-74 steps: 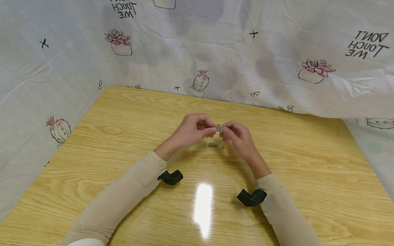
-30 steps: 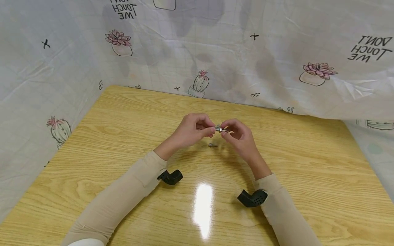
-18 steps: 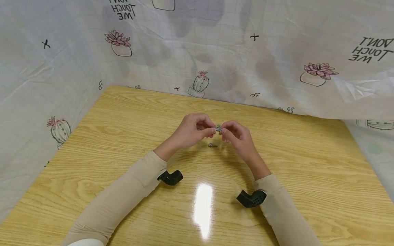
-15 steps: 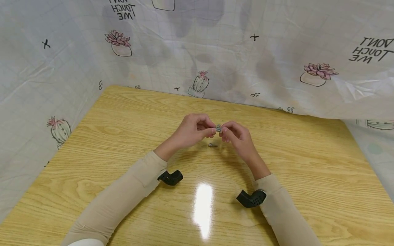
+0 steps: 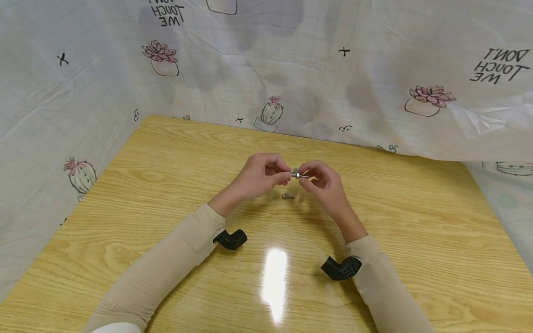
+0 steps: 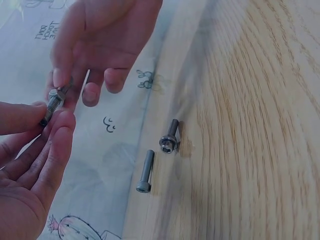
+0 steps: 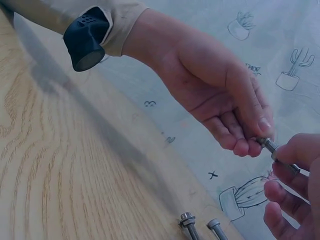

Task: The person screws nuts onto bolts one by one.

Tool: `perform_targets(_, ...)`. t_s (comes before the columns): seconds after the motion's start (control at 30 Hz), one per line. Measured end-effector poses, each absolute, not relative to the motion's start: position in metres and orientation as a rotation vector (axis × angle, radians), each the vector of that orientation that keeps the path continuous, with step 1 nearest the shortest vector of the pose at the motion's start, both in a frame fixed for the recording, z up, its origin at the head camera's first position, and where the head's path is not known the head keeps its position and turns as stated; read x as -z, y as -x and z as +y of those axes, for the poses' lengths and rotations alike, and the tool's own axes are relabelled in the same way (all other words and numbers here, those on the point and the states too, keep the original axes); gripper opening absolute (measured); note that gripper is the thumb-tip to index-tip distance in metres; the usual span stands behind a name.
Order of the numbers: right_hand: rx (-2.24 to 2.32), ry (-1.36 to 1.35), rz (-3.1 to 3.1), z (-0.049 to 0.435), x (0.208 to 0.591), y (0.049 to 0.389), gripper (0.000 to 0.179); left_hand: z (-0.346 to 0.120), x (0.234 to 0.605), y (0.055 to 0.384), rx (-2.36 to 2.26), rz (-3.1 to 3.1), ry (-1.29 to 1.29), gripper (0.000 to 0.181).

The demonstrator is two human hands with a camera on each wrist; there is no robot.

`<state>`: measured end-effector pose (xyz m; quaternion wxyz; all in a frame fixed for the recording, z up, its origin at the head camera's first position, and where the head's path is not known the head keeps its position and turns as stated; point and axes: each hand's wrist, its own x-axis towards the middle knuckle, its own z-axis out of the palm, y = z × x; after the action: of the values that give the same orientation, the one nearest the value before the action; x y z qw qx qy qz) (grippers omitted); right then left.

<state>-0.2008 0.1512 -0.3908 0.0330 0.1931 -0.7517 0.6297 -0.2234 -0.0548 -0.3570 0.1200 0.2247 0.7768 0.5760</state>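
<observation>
Both hands meet around a small metal bolt (image 6: 51, 107) held above the table's far half. My left hand (image 5: 260, 175) pinches it at one end between thumb and fingers. A hex nut (image 6: 56, 95) sits on its threaded shank. My right hand (image 5: 324, 182) has thumb and index fingertip at the nut, with the bolt's thin tip showing between them in the head view. Below, on the table, lie a bolt with a washer (image 6: 169, 137) and a plain socket-head bolt (image 6: 145, 172), side by side. A small metal piece (image 5: 295, 170) shows just above the held bolt.
The wood-grain table (image 5: 187, 148) ends at a patterned sheet (image 5: 216, 83) hanging behind and at the sides. A black camera mount sits on the left wrist (image 5: 231, 239), and another mount (image 5: 341, 268) on the right.
The right fingertips have gone back and forth along the held bolt; since half a second ago they have drawn back, uncovering the nut and thin tip. The left hand stays put.
</observation>
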Motion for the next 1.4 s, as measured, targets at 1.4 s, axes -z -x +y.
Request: perform_targets(1.4,-1.93,-0.631,-2.286,0.1435,0.3971,0.1942,0.012,-0.0584,0.359,0.2156,-1.698,2.265,-0.709,0.004)
